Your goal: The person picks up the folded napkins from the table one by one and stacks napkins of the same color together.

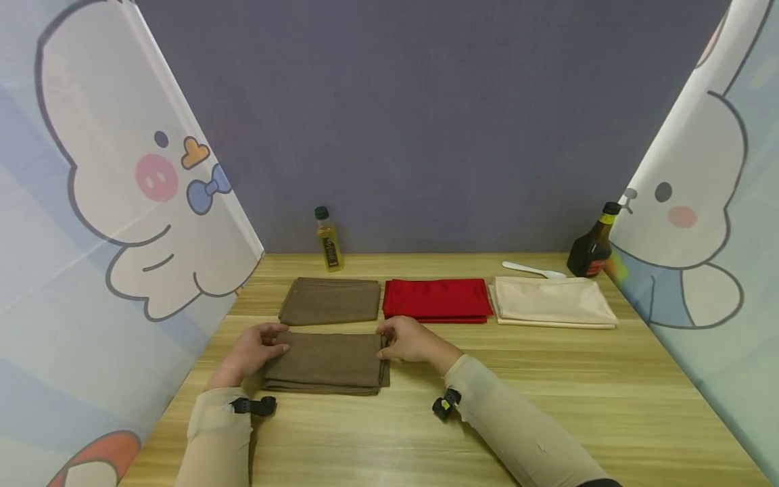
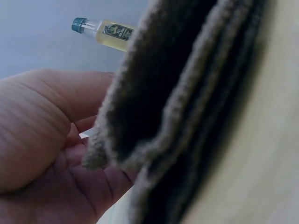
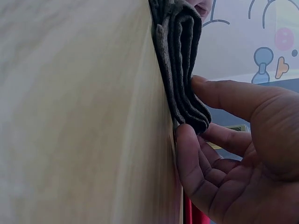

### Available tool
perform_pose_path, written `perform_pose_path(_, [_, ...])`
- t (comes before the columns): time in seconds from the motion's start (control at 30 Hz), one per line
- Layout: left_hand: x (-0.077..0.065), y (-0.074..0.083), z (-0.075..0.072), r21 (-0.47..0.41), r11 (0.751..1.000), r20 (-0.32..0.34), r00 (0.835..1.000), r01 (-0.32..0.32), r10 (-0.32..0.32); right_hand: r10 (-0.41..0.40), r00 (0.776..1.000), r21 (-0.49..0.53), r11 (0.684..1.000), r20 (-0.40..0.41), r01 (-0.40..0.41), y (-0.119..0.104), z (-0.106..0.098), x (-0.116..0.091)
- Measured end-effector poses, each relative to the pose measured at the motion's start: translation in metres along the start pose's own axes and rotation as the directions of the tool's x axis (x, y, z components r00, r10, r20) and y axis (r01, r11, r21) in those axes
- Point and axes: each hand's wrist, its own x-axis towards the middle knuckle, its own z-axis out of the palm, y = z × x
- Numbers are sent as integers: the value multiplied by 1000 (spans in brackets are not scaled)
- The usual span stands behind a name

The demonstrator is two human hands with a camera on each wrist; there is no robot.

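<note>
A folded brown cloth (image 1: 328, 362) lies on the wooden table in front of me, its layers stacked. My left hand (image 1: 248, 350) pinches its far left corner; in the left wrist view the thumb lies over the cloth (image 2: 140, 88) and the other fingers are partly hidden behind it. At the far right corner my right hand (image 1: 410, 340) holds the same cloth. The right wrist view shows the layered edge of the cloth (image 3: 184, 60) between the thumb and the fingers. Just behind it lies a second folded brown cloth (image 1: 331, 301).
Along the back row lie a folded red cloth (image 1: 435, 298) and a folded cream cloth (image 1: 552, 301). A white spoon (image 1: 529, 269) rests behind the cream one. A small bottle of yellow oil (image 1: 329, 243) stands back left, a dark sauce bottle (image 1: 592, 247) back right. Printed curtains flank the table.
</note>
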Motion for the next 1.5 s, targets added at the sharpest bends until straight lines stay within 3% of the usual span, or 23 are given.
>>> perform_pose_path(0.33, [1,1,3,-1,1000,1,1000,1,-1,42,999,-42,998,21,-41,-1,-1,-2])
perform_pose_path(0.53, [0,4,5,10,1000,-9,1000,-20,20,42,999,-25,999,28,-41,-2,-1,-2])
perform_pose_path(0.83, [-1,5,5,-50,998,-17,999,-37,37,25,999,-10,1000,37,-24,1,0,-2])
perform_pose_path(1.13, [0,5,4,-35,999,-19,1000,-20,20,8,999,2,1000,42,-8,3,1,-2])
perform_pose_path(1.3, [-1,6,3,-10,999,-33,998,-45,45,0,999,-2,1000,53,0,4,0,-3])
perform_pose_path(1.5, [-2,9,2,-92,993,-42,997,-75,71,-33,998,16,999,48,32,5,-1,-2])
